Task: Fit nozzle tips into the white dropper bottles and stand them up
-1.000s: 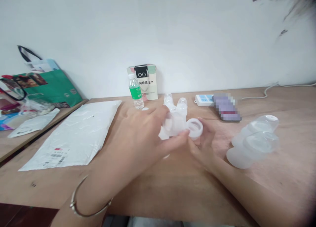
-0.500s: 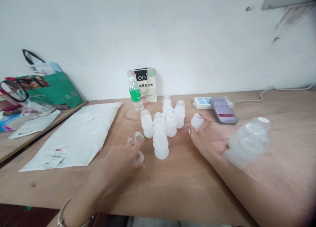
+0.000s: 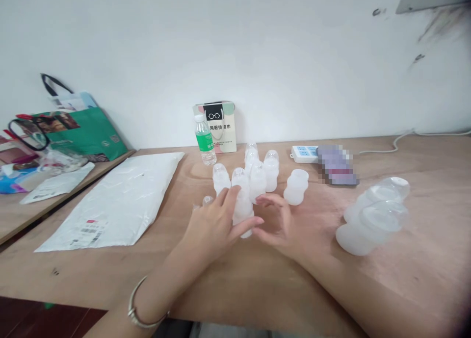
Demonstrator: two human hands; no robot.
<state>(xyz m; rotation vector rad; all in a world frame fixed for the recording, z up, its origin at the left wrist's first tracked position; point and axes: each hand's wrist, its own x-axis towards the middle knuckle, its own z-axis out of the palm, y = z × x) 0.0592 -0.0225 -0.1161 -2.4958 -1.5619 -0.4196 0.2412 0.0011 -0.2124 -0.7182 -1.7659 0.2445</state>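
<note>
Where the cluster of small translucent bottles stands in the middle of the bench [image 3: 257, 289], I see the nearest bottle [image 3: 243, 211] upright between my two hands, at the front of the group. My left hand [image 3: 217, 225] curls around its left side, fingers on its upper part and thumb stretched under toward its base, so it has a loose hold on it. My right hand [image 3: 281, 220] sits just to the right, half open with fingers bent toward the bottle; whether they touch it I cannot tell. Behind stand the other small bottles [image 3: 257, 176], close together, and one capless bottle [image 3: 296, 187] a little apart on the right. A tiny clear cap [image 3: 207, 200] lies just left of my left hand. Farther right lies a pile of larger clear parts [image 3: 373, 215]. Toward the wall are a green-labelled water bottle [image 3: 205, 140], a small paper bag [image 3: 220, 126], a power strip [image 3: 303, 154] and a phone [image 3: 336, 164]. A white mailer [image 3: 117, 200] lies at left, with a green bag [image 3: 73, 132] beyond it.
</note>
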